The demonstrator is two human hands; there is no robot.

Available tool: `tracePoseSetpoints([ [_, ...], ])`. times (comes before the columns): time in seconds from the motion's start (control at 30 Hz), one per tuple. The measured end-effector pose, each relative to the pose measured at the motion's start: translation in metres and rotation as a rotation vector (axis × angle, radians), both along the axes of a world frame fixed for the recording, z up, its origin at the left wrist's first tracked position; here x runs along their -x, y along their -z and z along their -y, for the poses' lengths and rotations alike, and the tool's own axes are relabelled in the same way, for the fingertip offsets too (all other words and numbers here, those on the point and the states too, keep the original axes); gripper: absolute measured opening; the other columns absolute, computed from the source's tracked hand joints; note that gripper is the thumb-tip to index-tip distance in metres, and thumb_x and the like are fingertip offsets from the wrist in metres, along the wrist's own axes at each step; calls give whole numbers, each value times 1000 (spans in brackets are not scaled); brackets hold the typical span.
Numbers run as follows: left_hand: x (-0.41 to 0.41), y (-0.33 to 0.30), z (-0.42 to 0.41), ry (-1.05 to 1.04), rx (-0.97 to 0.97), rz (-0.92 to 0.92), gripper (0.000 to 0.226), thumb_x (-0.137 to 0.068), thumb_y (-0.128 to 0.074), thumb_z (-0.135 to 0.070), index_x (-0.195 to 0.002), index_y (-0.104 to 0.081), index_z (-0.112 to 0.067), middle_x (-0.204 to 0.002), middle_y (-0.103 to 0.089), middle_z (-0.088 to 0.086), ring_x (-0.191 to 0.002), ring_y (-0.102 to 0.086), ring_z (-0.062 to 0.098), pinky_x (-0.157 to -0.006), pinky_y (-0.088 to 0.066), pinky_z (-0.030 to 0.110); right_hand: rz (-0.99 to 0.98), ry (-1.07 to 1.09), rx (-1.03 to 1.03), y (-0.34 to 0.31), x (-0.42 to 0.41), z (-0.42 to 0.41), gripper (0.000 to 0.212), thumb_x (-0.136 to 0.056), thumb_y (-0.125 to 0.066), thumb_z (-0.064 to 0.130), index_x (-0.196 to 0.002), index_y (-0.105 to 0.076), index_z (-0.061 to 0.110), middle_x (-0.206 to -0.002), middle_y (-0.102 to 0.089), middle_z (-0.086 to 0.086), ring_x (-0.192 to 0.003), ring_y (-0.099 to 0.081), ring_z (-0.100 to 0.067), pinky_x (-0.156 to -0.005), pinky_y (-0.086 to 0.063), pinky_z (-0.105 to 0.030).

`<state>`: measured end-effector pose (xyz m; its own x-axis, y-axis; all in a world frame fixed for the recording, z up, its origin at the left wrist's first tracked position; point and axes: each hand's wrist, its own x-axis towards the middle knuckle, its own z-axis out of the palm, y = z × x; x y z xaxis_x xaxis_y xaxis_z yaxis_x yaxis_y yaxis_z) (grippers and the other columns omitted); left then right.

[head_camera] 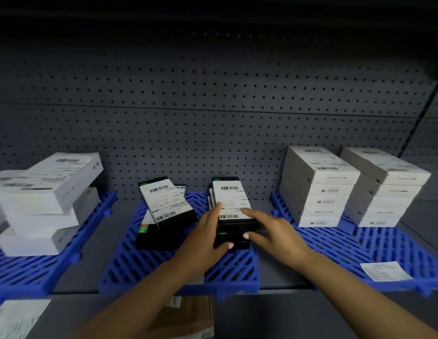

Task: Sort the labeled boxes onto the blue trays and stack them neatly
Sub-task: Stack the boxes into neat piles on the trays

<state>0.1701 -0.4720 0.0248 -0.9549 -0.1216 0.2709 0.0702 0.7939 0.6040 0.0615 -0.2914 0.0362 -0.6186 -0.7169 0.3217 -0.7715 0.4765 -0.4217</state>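
A stack of black boxes with white barcode labels (pixel 231 204) stands on the middle blue tray (pixel 144 267). My left hand (pixel 205 238) lies against the stack's left side, thumb on the front. My right hand (pixel 271 231) lies on its right side, with the index finger on the top label and the thumb on the front. Left of it, a second pile of black labeled boxes (pixel 167 209) sits skewed on the same tray. White boxes (pixel 41 192) lie piled unevenly on the left blue tray (pixel 29 272).
Two neat stacks of white boxes (pixel 318 189) (pixel 381 189) stand on the right blue tray (pixel 335 245), with a loose label sheet (pixel 384 271) near its front. A grey pegboard wall (pixel 213 106) backs the shelf. A brown carton (pixel 188 316) lies below the shelf.
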Motion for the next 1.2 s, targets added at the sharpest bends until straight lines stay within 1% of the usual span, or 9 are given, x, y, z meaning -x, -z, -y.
tracePoseSetpoints([
  [0.17,-5,5,0,24,-6,-21,90,-92,-59,-32,-148,12,-37,-154,-8,-15,-130,-23,-3,-101,-27,13,-24,-26,-24,0,1,-3,58,-90,-62,34,-142,-36,36,-128,-60,4,-111,-59,-12,-93,-47,-26],
  [0.33,-8,5,4,19,105,-45,82,-92,-59,-35,-150,0,-35,-153,-15,-11,-134,-28,7,-106,-31,20,-207,-42,-46,-4,2,-5,56,-88,-64,33,-140,-44,28,-153,-29,0,-138,-30,-16,-110,-31,-31],
  [0.5,-9,-4,-3,-21,216,-86,76,-91,-61,-32,-150,-14,-27,-156,2,-14,-143,-9,8,-115,-18,25,-381,-78,-70,0,1,-4,56,-80,-73,25,-132,-53,18,-138,-52,-3,-130,-46,-21,-106,-40,-39],
  [0.6,-7,-12,-2,31,345,-172,67,-91,-59,-37,-148,-25,-27,-153,-21,-9,-141,-16,9,-116,-16,25,-413,-80,-67,2,1,-4,57,-77,-75,22,-130,-54,18,-134,-55,-4,-124,-52,-22,-99,-47,-42],
  [0.77,-2,-24,10,112,653,-280,55,-74,-77,-39,-124,-60,-24,-120,-64,-5,-111,-59,15,-100,-33,32,-390,-147,-29,-4,1,-11,66,-79,-68,19,-139,-42,22,-137,-50,3,-129,-43,-15,-108,-32,-28],
  [1.0,-9,-34,35,151,616,-174,48,-79,-67,-5,-120,-58,-27,-131,-58,-8,-136,-35,18,-113,-22,56,-397,-96,-114,-1,16,-19,79,-74,-68,15,-145,-34,23,-153,-29,-1,-142,-25,-20,-115,-24,-35],
  [1.07,-11,-39,37,115,628,-135,40,-87,-48,-16,-124,-54,-28,-134,-54,-12,-139,-30,15,-117,-13,52,-372,-77,-129,-1,17,-18,75,-77,-66,16,-145,-34,24,-152,-31,-2,-143,-24,-21,-115,-26,-39],
  [1.13,-13,-48,30,56,620,-37,57,-88,-17,-42,-136,-44,-28,-141,-47,-13,-142,-18,11,-118,6,42,-352,-80,-114,-1,15,-17,70,-80,-62,17,-144,-35,26,-150,-35,1,-142,-24,-19,-115,-26,-40],
  [1.2,-13,-56,22,22,667,40,72,-85,-9,-64,-143,-35,-29,-145,-41,-12,-143,-11,11,-117,7,44,-352,-81,-72,-2,12,-16,66,-80,-61,15,-141,-40,26,-145,-43,4,-140,-28,-17,-114,-28,-39],
])
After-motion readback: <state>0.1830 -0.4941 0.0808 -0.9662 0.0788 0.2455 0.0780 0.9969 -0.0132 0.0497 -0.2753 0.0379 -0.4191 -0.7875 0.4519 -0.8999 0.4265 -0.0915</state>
